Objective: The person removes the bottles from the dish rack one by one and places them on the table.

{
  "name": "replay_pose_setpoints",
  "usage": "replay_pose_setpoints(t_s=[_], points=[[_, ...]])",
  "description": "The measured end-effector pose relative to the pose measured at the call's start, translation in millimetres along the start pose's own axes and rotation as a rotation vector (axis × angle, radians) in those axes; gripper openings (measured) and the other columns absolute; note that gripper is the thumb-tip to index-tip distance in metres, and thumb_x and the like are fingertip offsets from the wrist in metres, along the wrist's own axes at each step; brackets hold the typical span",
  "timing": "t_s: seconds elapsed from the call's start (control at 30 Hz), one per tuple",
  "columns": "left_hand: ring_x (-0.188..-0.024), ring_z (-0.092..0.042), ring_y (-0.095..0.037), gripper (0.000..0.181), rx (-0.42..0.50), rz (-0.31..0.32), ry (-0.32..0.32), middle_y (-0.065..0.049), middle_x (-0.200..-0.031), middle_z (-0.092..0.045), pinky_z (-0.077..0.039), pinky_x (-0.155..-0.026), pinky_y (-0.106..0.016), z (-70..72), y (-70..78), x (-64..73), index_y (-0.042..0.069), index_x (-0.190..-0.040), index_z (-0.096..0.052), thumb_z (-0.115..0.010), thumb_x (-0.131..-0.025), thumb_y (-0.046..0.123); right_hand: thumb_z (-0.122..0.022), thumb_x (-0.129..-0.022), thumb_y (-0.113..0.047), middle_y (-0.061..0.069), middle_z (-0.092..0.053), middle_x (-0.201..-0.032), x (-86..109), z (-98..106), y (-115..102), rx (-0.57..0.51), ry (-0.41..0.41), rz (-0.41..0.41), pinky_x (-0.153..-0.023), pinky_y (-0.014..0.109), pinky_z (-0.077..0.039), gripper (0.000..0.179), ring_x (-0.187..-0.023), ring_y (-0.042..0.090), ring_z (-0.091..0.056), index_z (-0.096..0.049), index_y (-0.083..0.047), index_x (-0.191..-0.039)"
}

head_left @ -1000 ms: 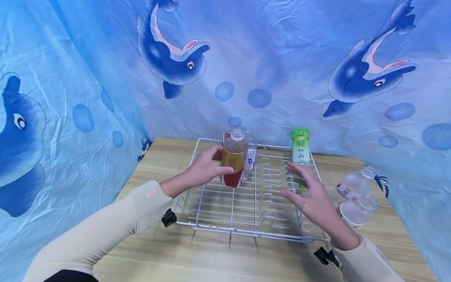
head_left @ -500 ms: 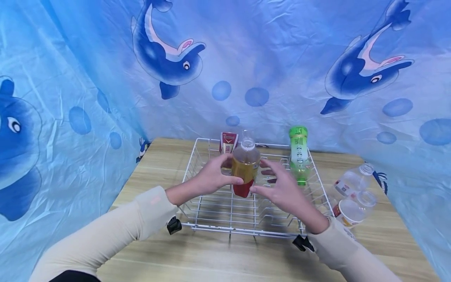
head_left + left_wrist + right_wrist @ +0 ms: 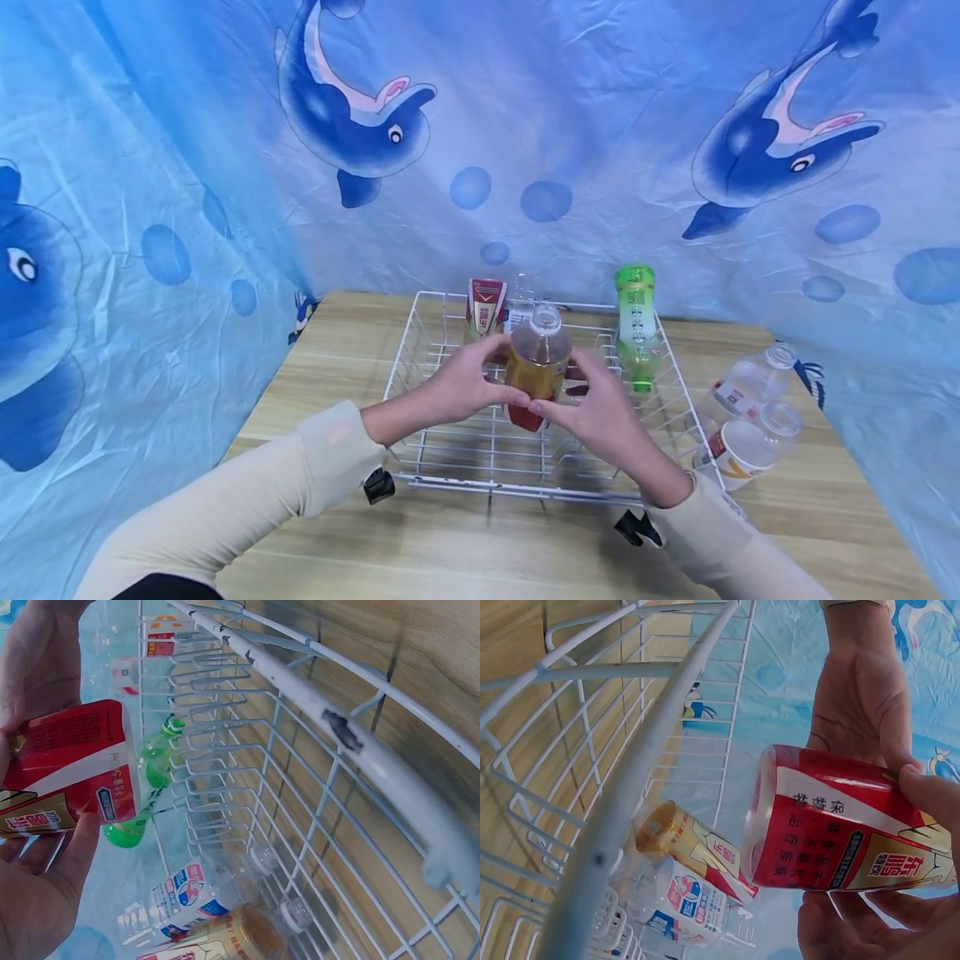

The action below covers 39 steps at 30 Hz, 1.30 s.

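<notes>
The head view faces forward and down from above the near side of the wire rack (image 3: 491, 486); both wrist views, tipped sideways, look across the rack from close beside its near edge, sharing the held bottle (image 3: 537, 373).

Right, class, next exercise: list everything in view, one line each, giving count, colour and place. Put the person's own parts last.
Table: one, light wood, under everything
Backdrop: one, blue, behind and at both sides
Printed dolphins: three, blue, on the backdrop
Wire rack: one, white, on the table
Held bottle: one, red and gold, above the rack
Second red-and-gold bottle: one, neck down, rack's back left
Blue-and-white-labelled bottle: one, clear, beside it
Green bottle: one, neck down, rack's right side
Clear bottles: two, right of the rack
Wrist devices: two, black, below the wrists
Sleeves: two, cream, on the arms
Left grip: one, bare, holding the bottle's left
Right grip: one, bare, holding its right
</notes>
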<state>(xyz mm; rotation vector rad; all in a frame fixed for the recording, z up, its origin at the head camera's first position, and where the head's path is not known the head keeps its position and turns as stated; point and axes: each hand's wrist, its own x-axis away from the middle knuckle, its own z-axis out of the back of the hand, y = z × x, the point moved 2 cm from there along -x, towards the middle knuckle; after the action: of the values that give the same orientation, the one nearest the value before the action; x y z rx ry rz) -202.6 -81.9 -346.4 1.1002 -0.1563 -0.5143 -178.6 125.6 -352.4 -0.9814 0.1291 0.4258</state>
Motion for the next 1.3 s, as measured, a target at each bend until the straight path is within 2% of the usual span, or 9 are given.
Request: replay_pose_setpoints(t_s=[0.13,0.3,0.53,0.63,0.8,0.93,1.1,1.23,1.3], points=[[-0.123,-0.058,-0.027,0.075,0.001,0.021,-0.059,-0.008,-0.135,-0.061,-0.057,-0.092,-0.034,-1.7,-2.2,2.1,0.009,-0.147,-0.048,-0.085,-0.083,0.020,-0.090,-0.076,-0.018,0.014,-0.062,-0.125,4.5,4.0,5.3,0.000,0.023,-0.028,-0.082,0.045,-0.061,0.069,-0.107,0.033,-0.065,-0.056,-0.008,-0.135],[-0.128,-0.054,-0.032,0.083,-0.034,0.067,-0.108,-0.010,-0.144,-0.055,-0.054,-0.097,-0.040,-1.8,-13.2,9.6,0.010,-0.154,-0.039,-0.083,-0.085,0.024,-0.090,-0.077,-0.021,0.013,-0.064,-0.125,10.9,11.8,13.5,-0.005,0.044,-0.094,-0.083,0.044,-0.061,0.068,-0.108,0.033,-0.065,-0.057,-0.009,-0.135],[-0.135,-0.049,-0.032,0.086,-0.080,0.123,-0.139,-0.011,-0.150,-0.049,-0.049,-0.104,-0.048,0.4,-27.2,20.7,0.014,-0.155,-0.038,-0.084,-0.084,0.029,-0.088,-0.080,-0.027,0.012,-0.062,-0.129,18.9,18.7,17.5,0.002,0.048,-0.138,-0.089,0.050,-0.058,0.065,-0.112,0.033,-0.063,-0.057,-0.010,-0.136],[-0.140,-0.043,-0.032,0.093,-0.163,0.110,-0.178,-0.013,-0.156,-0.041,-0.042,-0.111,-0.050,0.9,-31.2,25.8,0.012,-0.157,-0.033,-0.084,-0.083,0.035,-0.087,-0.081,-0.024,0.013,-0.062,-0.128,23.1,22.5,19.2,-0.004,0.058,-0.142,-0.089,0.050,-0.057,0.064,-0.112,0.033,-0.062,-0.057,-0.009,-0.135],[-0.146,-0.032,-0.034,0.103,-0.384,0.087,-0.218,-0.015,-0.161,-0.032,-0.030,-0.117,-0.052,2.4,-36.4,39.7,0.011,-0.160,-0.027,-0.080,-0.081,0.049,-0.087,-0.082,-0.024,0.014,-0.062,-0.128,29.3,30.4,23.3,0.000,0.072,-0.140,-0.088,0.049,-0.058,0.066,-0.111,0.034,-0.063,-0.055,-0.006,-0.137],[-0.148,-0.026,-0.035,0.104,-0.502,0.091,-0.212,-0.013,-0.163,-0.028,-0.027,-0.117,-0.057,5.1,-39.4,51.7,0.016,-0.161,-0.024,-0.075,-0.081,0.059,-0.087,-0.081,-0.024,0.015,-0.063,-0.127,31.5,35.7,26.0,0.018,0.086,-0.128,-0.086,0.047,-0.059,0.067,-0.109,0.034,-0.064,-0.055,-0.006,-0.137],[-0.152,-0.011,-0.040,0.105,-0.678,0.084,-0.174,-0.015,-0.165,-0.021,-0.016,-0.117,-0.066,9.6,-46.7,66.9,0.018,-0.162,-0.021,-0.064,-0.083,0.071,-0.087,-0.081,-0.022,0.016,-0.064,-0.126,33.7,39.2,27.6,0.015,0.104,-0.113,-0.087,0.050,-0.058,0.066,-0.108,0.035,-0.064,-0.055,-0.004,-0.136],[-0.152,-0.002,-0.043,0.105,-0.785,0.074,-0.094,-0.018,-0.166,-0.016,-0.004,-0.116,-0.071,12.5,-56.8,78.1,0.020,-0.163,-0.020,-0.057,-0.084,0.077,-0.087,-0.081,-0.020,0.016,-0.064,-0.125,36.3,42.7,28.6,0.026,0.118,-0.108,-0.088,0.051,-0.058,0.065,-0.107,0.035,-0.065,-0.056,-0.003,-0.135],[-0.152,0.000,-0.042,0.103,-0.825,0.068,-0.054,-0.017,-0.167,-0.012,0.000,-0.114,-0.073,13.2,-62.3,82.8,0.022,-0.163,-0.020,-0.051,-0.084,0.081,-0.087,-0.081,-0.020,0.016,-0.064,-0.125,37.9,46.2,28.8,0.039,0.124,-0.108,-0.087,0.043,-0.059,0.065,-0.107,0.034,-0.065,-0.056,-0.003,-0.135]])
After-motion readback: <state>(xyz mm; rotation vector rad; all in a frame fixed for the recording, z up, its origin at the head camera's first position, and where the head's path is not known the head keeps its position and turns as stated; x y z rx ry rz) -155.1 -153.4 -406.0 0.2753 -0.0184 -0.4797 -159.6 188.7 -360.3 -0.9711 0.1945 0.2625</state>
